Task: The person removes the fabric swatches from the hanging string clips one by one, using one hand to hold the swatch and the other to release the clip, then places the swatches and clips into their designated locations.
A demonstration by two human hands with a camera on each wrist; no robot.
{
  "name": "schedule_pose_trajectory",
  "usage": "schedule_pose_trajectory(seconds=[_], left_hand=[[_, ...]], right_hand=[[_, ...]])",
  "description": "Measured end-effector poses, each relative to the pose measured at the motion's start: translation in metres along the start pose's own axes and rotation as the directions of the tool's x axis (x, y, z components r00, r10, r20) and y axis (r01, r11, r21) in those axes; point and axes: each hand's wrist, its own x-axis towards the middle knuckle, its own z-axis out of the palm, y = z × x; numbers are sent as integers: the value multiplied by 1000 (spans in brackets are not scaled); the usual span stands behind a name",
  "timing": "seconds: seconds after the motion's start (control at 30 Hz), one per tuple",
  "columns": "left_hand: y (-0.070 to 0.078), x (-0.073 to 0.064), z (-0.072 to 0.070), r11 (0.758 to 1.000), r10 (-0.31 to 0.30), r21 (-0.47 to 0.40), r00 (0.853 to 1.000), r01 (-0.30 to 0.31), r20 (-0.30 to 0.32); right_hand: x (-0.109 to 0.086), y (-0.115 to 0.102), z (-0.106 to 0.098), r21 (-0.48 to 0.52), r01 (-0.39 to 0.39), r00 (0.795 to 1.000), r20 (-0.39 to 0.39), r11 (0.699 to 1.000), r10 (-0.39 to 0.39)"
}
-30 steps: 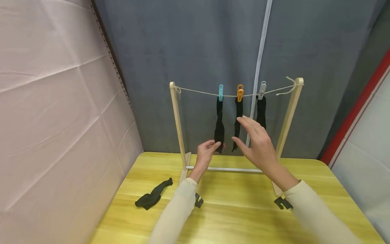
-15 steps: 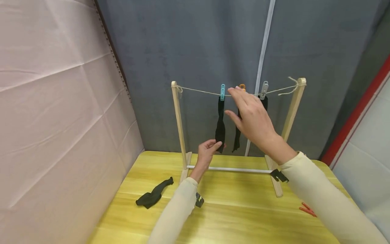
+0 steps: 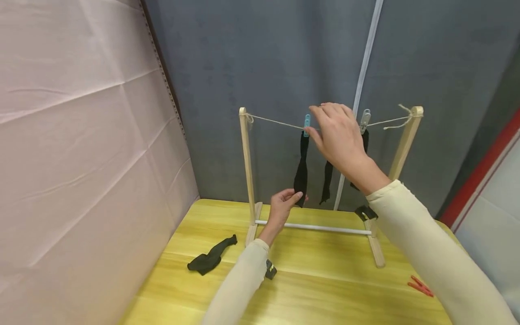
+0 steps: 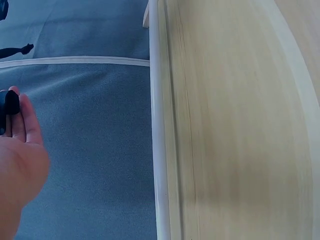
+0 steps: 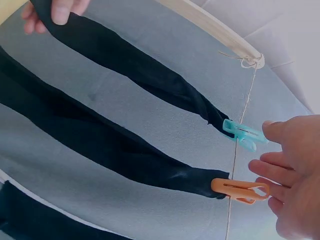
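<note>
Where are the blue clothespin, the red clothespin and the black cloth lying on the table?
Blue clothespin [image 5: 241, 132]: right wrist view, on its body.
Red clothespin [image 3: 425, 290]: head view, its middle.
Black cloth [image 3: 212, 257]: head view, middle part.

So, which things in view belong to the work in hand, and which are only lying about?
Work, probably: left hand, black cloth it pinches, two other hung cloths, right hand, blue peg, orange peg, grey peg, string, wooden frame.
Lying about, perhaps spare: red peg, loose cloth.

Head and nearer right-wrist views share the turquoise peg [image 5: 242, 131].
</note>
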Motion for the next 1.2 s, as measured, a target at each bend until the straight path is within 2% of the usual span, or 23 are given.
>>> schedule_pose_trajectory(seconds=[0.1,0.23,0.4,0.63,1.0,1.2], left_hand=[[1,0,1,1000,11,12,1000,-11,12],[2,1,5,1000,25,8,999,-26,21],[1,0,7,1000,23,-20,1000,-22,19],[1,-2,8,999,16,-35,1000,-16,19],[1,-3,9,998,39,-52,999,-38,20],[1,-4,11,997,28,-67,999,-26,40]], right_hand=[[5,-1,-1,-47,-20,999,25,999,21],[6,-2,1,-49,-31,999,34,998,32],[5,-3,1,-4,-30,999,18,1000,30],[4,-8,-2,88,-70,997,23,994,68],[2,-8,2,206,-75,992,-84,976,94],[0,-5,1,241,-70,987,-126,968,103]])
